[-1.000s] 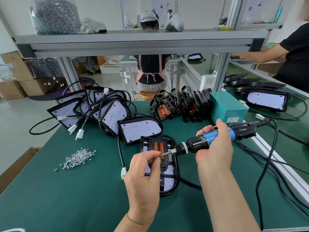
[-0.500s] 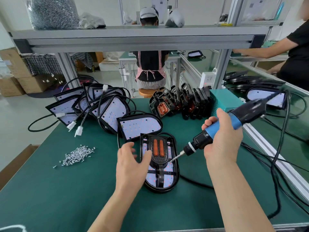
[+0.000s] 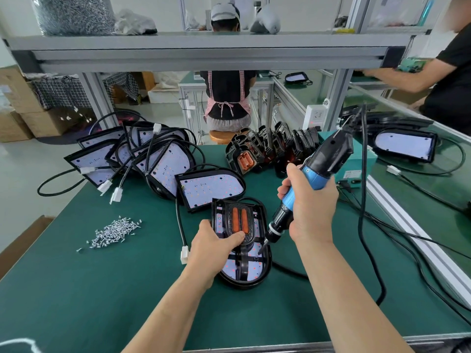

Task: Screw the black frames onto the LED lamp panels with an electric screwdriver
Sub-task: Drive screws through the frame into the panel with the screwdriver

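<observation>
The screwdriver (image 3: 316,174) tipped steeper, bit on frame (image 3: 243,262) (left hand (image 3: 214,247) gripping).

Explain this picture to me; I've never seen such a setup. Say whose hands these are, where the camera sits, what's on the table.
No machine: a person's bare hands, filmed from a camera on their head. The right hand grips a blue-and-black electric screwdriver, tip down on a black plastic frame with orange bars. The left hand holds that frame on a white LED lamp panel. Also on the green table mat: a pile of small silver screws, bare panels with black cables, a row of spare black frames.
</observation>
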{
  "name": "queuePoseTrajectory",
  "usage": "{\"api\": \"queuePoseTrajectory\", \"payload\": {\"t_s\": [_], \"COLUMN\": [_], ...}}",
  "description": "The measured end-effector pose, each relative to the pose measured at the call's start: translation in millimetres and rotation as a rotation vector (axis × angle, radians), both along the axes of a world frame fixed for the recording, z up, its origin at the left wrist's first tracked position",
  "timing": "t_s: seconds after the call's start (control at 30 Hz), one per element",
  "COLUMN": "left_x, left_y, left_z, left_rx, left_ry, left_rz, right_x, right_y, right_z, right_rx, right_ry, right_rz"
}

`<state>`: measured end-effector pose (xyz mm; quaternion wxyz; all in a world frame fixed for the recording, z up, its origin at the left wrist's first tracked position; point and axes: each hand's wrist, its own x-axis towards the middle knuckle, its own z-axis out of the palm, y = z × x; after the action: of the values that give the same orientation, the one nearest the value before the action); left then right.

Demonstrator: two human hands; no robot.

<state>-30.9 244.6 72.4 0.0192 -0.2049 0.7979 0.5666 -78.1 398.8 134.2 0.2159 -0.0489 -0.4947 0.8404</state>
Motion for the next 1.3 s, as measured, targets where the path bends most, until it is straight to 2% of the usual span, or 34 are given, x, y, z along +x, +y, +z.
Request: {"api": "queuePoseTrajectory", "payload": {"t_s": [0.97,1.3], "left_x": [-2.4,-1.0], "left_y": [1.0,3.1], "left_z": [-6.2,-3.4], "left_rx": [0.027,0.036], "left_ry": [0.045,0.04], "left_rz": [0.016,0.033], "right_x": [-2.8,2.0], "right_y": [-6.3,-6.4], "right_z": [-14.1,-13.4], "right_rx": [0.209,0.211], "right_ry": [0.107,0.193], "right_rz": [0.079,0.289]}}
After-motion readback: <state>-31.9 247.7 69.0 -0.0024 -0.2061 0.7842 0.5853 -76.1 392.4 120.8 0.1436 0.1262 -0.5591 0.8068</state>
